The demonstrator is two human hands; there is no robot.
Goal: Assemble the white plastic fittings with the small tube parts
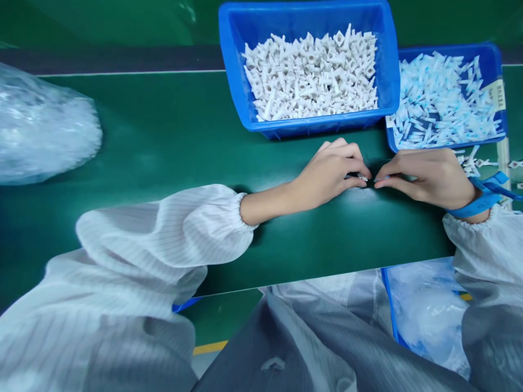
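My left hand [333,170] is closed in a pinch on a small white plastic fitting [362,177], only partly visible between thumb and fingers. Facing it across a narrow gap, my right hand [433,175] pinches a small blue-tipped plastic piece [384,178], mostly covered by the fingertips. Both hands are low over the green table, in front of a deep blue bin [318,121] that holds many white plastic fittings [310,76]. Behind my right hand, a shallower blue tray [496,57] contains thin whitish pieces with light-blue parts [441,98].
Several small white parts [476,162] lie on the table by my right wrist, which wears a blue band [476,198]. A clear plastic bag [44,125] of whitish contents rests at the far left. Below the table edge, another clear bag [429,316] sits in a blue container.
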